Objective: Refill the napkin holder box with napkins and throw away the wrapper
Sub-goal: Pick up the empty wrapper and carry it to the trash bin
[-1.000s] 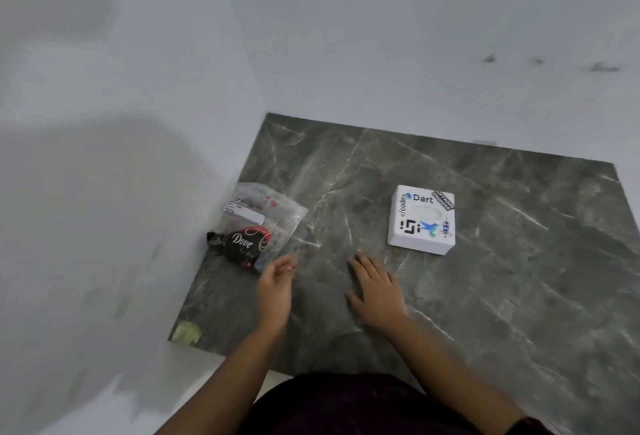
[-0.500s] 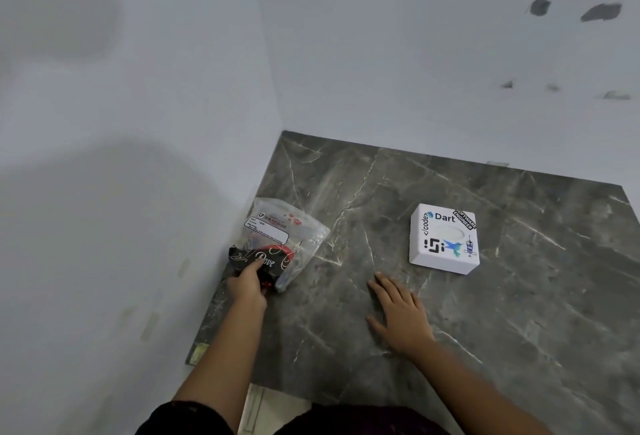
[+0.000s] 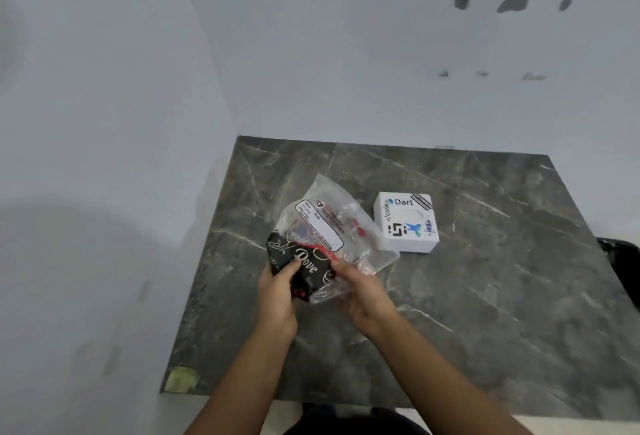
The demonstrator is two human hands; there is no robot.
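Observation:
A clear plastic wrapper (image 3: 332, 223) with a white label holds dark printed napkins (image 3: 298, 261) marked "Dove". Both hands hold it up above the grey marble table (image 3: 485, 296). My left hand (image 3: 277, 299) grips the dark napkin end at the pack's lower left. My right hand (image 3: 363, 296) pinches the plastic at its lower right. The white square napkin holder box (image 3: 407, 221), with stickers and an oval slot on top, sits on the table just right of the pack, untouched.
White walls close in at the left and behind the table. A yellowish tape patch (image 3: 180, 379) marks the table's near left corner. A dark object (image 3: 620, 268) shows at the right edge.
My left hand has lifted the pack from the table's left side toward the middle. My right hand left the tabletop and took hold of the pack's other side.

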